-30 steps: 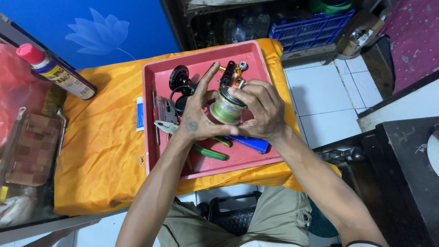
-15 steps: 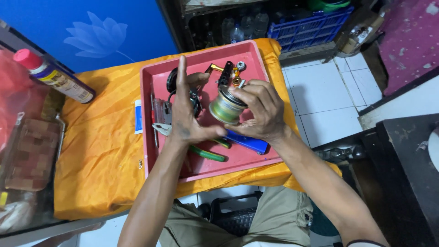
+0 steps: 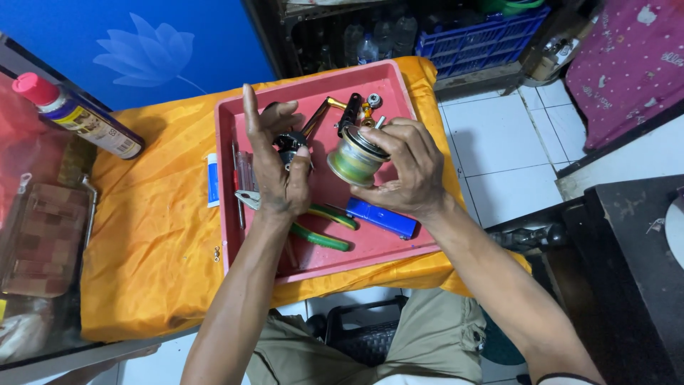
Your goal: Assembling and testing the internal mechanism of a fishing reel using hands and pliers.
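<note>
Both forearms are seen bare, with no sleeves reaching them. No rings or watch are seen on the left hand [image 3: 279, 175] or the right hand [image 3: 404, 171]. Olive-khaki trousers [image 3: 399, 342] with a buttoned side pocket are worn.

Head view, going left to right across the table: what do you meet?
Spray can → small blue-and-white tube → left hand → line spool held in right hand → blue crate.
</note>
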